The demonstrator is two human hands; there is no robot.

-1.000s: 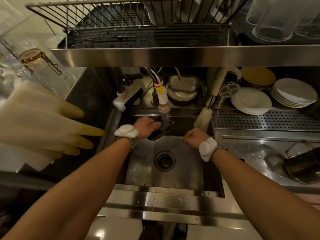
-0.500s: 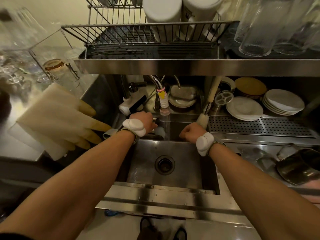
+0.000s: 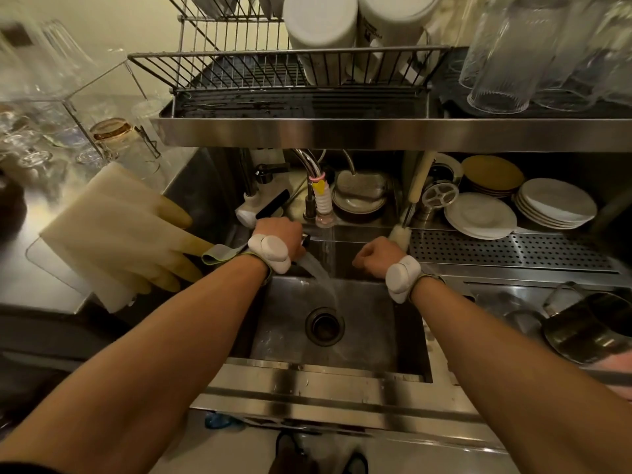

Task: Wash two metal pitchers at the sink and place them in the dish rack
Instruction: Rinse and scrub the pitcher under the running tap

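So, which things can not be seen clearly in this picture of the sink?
- Head view: the object in the left hand is hidden behind hand and wrist; only a dark edge shows.
- Right hand: fist turned away, contents unknown.
- Metal pitcher: cut off by the right edge.
- Glasses at left: blurred.

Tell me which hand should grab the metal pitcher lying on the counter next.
Right. The right hand is fisted over the sink nearest the metal pitcher on the right counter; the left hand is busy pouring water out.
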